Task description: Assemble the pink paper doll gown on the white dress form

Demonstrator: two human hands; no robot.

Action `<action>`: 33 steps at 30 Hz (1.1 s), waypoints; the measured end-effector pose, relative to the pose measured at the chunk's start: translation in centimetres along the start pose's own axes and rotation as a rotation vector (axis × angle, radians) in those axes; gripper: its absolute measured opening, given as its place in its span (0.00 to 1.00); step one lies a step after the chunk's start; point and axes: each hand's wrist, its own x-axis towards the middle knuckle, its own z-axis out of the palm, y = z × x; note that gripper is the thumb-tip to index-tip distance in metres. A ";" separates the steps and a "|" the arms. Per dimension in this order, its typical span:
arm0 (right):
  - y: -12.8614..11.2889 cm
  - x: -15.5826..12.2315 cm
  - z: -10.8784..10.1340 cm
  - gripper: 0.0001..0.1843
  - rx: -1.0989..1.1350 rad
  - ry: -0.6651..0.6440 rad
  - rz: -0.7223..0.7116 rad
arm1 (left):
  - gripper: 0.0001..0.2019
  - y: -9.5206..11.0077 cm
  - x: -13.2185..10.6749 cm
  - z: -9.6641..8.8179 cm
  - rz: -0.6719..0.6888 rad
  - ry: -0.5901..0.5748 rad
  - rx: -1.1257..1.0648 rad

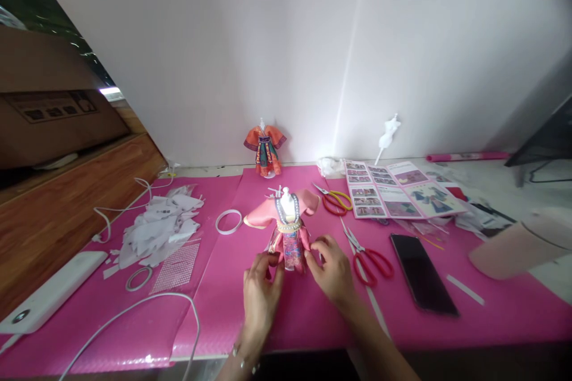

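From where I stood, L hand & R hand pinched the pink doll dress low, one each side. Red-handled scissors lay to the R on the pink mat, blk phone beyond; orange dress stood behind, nr wall.

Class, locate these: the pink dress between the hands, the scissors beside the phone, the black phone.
Pink dress (293, 249): head view, patterned front panel of the skirt.
Scissors (359, 247): head view, where the blades meet the handles.
Black phone (423, 274): head view, middle of the screen.
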 end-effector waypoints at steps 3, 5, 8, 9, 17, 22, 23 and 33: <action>0.0 -0.2 -0.7 0.09 0.058 0.008 0.002 | 0.08 -0.1 -0.9 -1.0 -0.013 0.003 -0.019; 0.1 -0.5 -1.4 0.11 0.091 -0.011 0.014 | 0.08 -0.1 -1.3 -1.7 -0.021 0.006 -0.030; 0.1 -0.8 -2.5 0.14 0.147 -0.059 0.052 | 0.10 0.2 -1.7 -2.5 -0.037 -0.006 -0.071; 0.1 -0.8 -2.8 0.14 0.174 -0.079 0.069 | 0.11 0.3 -1.8 -2.7 -0.047 -0.014 -0.082; 0.0 -0.4 -3.8 0.16 0.247 -0.138 0.106 | 0.14 0.3 -2.9 -2.8 -0.038 0.041 0.033; -0.3 -0.5 -3.5 0.13 0.211 -0.091 0.080 | 0.09 -0.4 -2.6 -2.2 0.139 0.057 0.145; -0.4 -0.6 -3.4 0.12 0.204 -0.085 0.072 | 0.08 -0.4 -2.4 -2.0 0.148 0.042 0.165; 0.4 -2.1 -2.3 0.10 0.040 -0.217 0.030 | 0.12 -0.2 -1.9 -1.8 0.036 -0.204 0.274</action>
